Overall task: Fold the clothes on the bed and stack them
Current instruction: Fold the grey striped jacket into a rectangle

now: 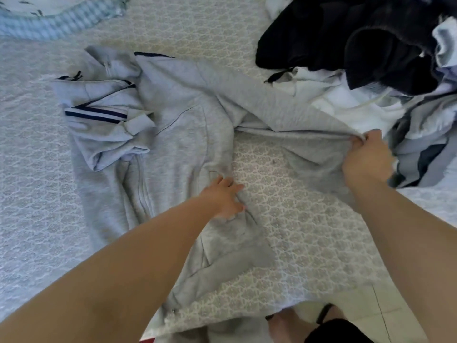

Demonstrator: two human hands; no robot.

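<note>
A light grey zip hoodie (178,125) lies spread across the patterned bed cover, its hood with navy stripes bunched at the left. One sleeve (284,115) stretches out to the right. My right hand (368,159) grips the cuff end of that sleeve, fingers curled round the fabric. My left hand (226,198) rests on the hoodie's side edge near the middle, fingers spread and pressing the cloth down. The hem hangs over the bed's near edge.
A pile of unfolded clothes (371,45), dark navy, white and grey, fills the upper right. A blue checked pillow (57,18) lies at the top left. The bed cover (309,219) ends at the near edge, where tiled floor and my feet show.
</note>
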